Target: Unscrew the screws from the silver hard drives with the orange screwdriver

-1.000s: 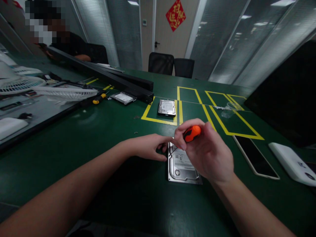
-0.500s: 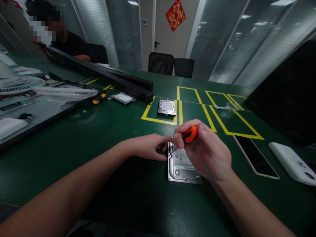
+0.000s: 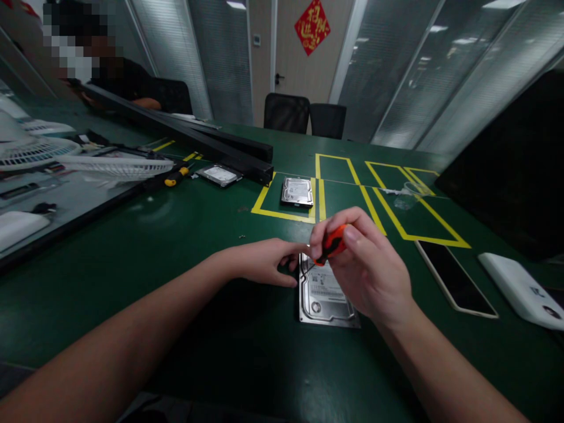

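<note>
A silver hard drive (image 3: 328, 308) lies flat on the green table in front of me, label side up. My left hand (image 3: 267, 261) is at its upper left edge, index finger reaching over the top and thumb against the side, steadying it. In my right hand (image 3: 379, 273) is an orange and black screwdriver (image 3: 336, 241), gripped by the handle. Its thin shaft slants down to the left, with the tip at the drive's left edge. My right hand covers the drive's upper right part.
Another hard drive (image 3: 297, 191) sits in a yellow taped box, and a third drive (image 3: 220, 174) lies by long black bars (image 3: 198, 141). Tiny screws (image 3: 242, 237) are left of my work. A phone (image 3: 456, 279) and white device (image 3: 520, 288) lie right. A person (image 3: 132, 82) sits far left.
My right hand has turned the screwdriver handle, and its fingers and thumb have shifted around it. My left hand and the drive have stayed in place.
</note>
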Available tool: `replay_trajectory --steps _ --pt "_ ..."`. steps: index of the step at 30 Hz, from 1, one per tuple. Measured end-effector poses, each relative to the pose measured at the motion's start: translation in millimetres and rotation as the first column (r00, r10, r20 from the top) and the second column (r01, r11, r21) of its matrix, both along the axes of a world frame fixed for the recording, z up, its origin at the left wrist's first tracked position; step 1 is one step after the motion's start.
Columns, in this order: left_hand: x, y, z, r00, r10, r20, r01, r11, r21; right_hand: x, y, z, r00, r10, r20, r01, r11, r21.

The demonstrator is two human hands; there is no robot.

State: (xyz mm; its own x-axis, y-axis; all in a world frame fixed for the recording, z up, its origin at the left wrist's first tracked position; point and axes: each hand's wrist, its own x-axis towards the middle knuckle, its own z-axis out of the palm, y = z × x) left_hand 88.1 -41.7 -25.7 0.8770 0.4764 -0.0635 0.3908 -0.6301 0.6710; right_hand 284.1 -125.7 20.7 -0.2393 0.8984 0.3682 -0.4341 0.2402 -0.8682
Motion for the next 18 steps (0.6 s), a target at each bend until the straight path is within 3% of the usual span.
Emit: replay_trajectory --steps 18 --pt "0.2 0.8 -2.0 1.000 -0.011 -0.009 0.011 1.000 0.010 0.9 -0.3 -0.4 0.997 0.055 -0.046 -0.055 0.998 -0.015"
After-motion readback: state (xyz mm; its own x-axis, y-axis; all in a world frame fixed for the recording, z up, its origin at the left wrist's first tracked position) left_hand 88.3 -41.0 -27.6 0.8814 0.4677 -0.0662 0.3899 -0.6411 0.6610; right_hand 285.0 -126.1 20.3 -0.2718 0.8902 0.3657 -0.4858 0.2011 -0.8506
